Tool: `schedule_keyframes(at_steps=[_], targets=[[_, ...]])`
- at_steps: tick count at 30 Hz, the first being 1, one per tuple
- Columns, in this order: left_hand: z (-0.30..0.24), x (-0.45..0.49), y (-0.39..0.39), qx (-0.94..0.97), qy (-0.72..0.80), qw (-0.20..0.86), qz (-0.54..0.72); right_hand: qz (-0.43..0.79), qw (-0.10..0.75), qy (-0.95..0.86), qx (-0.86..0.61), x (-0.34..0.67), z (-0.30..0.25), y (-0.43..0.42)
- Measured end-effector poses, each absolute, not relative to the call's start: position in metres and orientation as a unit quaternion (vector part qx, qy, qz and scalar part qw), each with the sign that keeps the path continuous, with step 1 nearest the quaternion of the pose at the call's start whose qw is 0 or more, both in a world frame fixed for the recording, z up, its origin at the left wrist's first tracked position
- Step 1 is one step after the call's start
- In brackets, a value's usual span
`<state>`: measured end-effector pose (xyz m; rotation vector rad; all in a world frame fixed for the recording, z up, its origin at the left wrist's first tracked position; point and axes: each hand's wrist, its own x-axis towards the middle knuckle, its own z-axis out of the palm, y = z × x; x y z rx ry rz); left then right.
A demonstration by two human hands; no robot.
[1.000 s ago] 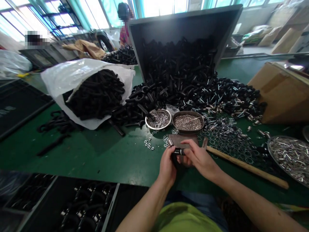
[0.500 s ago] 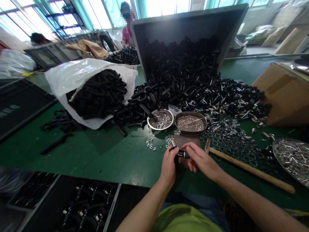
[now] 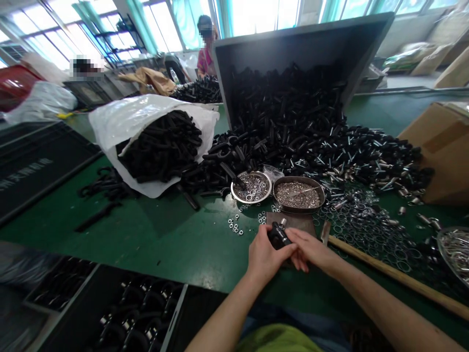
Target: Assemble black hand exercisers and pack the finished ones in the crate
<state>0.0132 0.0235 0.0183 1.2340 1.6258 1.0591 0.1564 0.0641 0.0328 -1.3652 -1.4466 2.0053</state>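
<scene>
My left hand point(image 3: 264, 255) is closed around a small black part with a silver end point(image 3: 279, 233), held just above the green table. My right hand point(image 3: 310, 249) pinches the same part from the right, fingers curled against it. Both hands hover over a flat brown metal block point(image 3: 297, 221). Beyond it stand two round metal dishes, one of washers point(image 3: 251, 187) and one of small nuts point(image 3: 298, 194).
A tipped grey bin point(image 3: 311, 44) spills a heap of black parts point(image 3: 289, 127). A white sack of black parts point(image 3: 157, 142) lies left. A wooden-handled hammer point(image 3: 395, 276) lies right, amid loose rings point(image 3: 362, 225). A cardboard box point(image 3: 443, 151) stands right. Black crates point(image 3: 120, 313) sit below the table edge. People work in the background.
The head has turned, shifting the view. The black part has been turned so its silver end points up and away, and both hands have closed in tighter around it.
</scene>
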Motion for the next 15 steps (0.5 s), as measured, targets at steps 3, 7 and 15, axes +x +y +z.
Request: schedule_keyframes(at_steps=[3, 7, 15], targets=[[0.012, 0.007, 0.028, 0.589, 0.646, 0.335, 0.350, 0.483, 0.110, -0.716, -0.492, 0.159, 0.046, 0.111], [0.011, 0.009, 0.030, 0.713, 0.616, 0.229, 0.243, 0.186, 0.116, -0.839, -0.498, 0.129, 0.060, 0.175], [0.009, 0.007, 0.031, 0.737, 0.614, 0.208, 0.194, 0.056, 0.017, -0.870, -0.490, 0.070, 0.056, 0.245]])
